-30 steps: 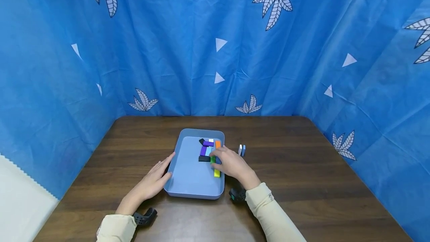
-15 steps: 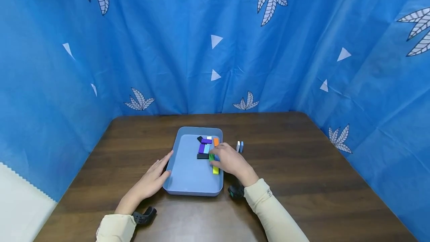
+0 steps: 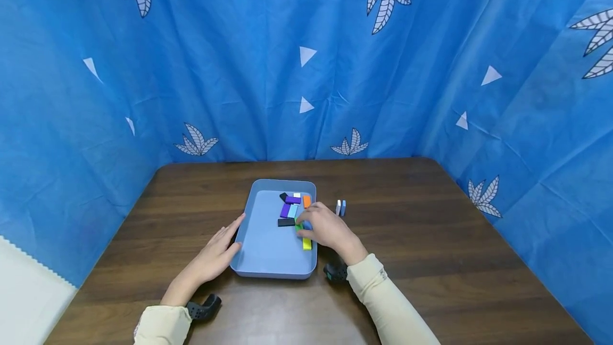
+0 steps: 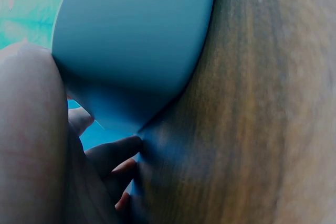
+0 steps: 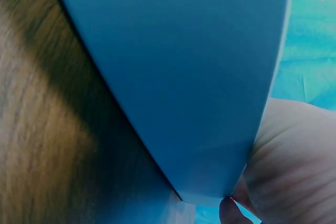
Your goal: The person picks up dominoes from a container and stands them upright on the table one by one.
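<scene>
- Moved since the earlier frames: green block (image 3: 299, 226) turned askew and edged slightly toward 9 o'clock in the tray (image 3: 261, 274). Head view has shifted slightly too. (Dial: 12 = far side.)
- Grip: right hand (image 3: 324, 225) reaches over the tray's 3 o'clock wall, thumb and fingertips pinching the green block; fingers hide part of it.
- Green block's place: inside the tray, toward 3 o'clock of its middle.
- Left hand (image 3: 213, 255): fingers extended, resting against the tray's outer wall at 9 o'clock.
- Around the green block: long black block (image 3: 286, 222) just beside it at 9; light blue block (image 3: 293, 211) at 11; lower purple block (image 3: 284, 211) between 10 and 11; yellow block (image 3: 307, 244) at 5; orange block (image 3: 307, 201) at 1. Dark blue block (image 3: 308, 224) at 3, partly hidden under the right hand.
- Further toward 12: upper purple block (image 3: 293, 200), white block (image 3: 297, 195) behind it, small black block (image 3: 283, 196) at its 10 o'clock end.
- Outside the tray, at 2 o'clock: a white piece (image 3: 338, 207) and a blue piece (image 3: 343, 207), side by side on the brown wood-grain table (image 3: 407, 244).
- Beyond the table: blue leaf-print curtain (image 3: 244, 68) at 12.
- Wrist views: mostly tray walls; blocks hidden.
</scene>
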`<state>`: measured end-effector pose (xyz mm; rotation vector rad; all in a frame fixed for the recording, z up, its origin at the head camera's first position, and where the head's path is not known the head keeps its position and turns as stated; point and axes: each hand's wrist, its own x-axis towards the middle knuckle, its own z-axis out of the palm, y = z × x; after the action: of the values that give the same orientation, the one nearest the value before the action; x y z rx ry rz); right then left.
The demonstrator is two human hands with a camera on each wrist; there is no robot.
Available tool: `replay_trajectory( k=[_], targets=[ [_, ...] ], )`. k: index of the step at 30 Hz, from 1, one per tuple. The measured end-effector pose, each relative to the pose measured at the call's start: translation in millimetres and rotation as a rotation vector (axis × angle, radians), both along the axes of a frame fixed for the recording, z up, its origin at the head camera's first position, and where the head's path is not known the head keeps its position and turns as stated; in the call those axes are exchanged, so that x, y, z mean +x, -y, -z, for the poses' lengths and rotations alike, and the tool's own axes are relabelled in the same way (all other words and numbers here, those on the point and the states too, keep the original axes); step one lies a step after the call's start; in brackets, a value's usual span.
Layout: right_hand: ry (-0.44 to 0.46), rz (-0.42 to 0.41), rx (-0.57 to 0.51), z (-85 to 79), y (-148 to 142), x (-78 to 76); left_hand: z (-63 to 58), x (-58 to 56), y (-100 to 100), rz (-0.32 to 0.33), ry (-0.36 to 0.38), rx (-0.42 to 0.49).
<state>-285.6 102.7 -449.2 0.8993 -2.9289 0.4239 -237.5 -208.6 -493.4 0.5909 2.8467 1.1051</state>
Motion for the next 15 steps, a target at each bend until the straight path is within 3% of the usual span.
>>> replay_trajectory(
  k=[7, 15],
  targets=[
    [0.05, 0.033, -0.026, -1.8, 1.6, 0.4, -2.2, 0.4, 1.2, 0.002, -0.013, -0.008],
    [0.027, 0.049, -0.025, -1.6, 2.3, 1.5, -2.3, -0.1, 1.2, 0.0, 0.003, 0.001]
  ],
)
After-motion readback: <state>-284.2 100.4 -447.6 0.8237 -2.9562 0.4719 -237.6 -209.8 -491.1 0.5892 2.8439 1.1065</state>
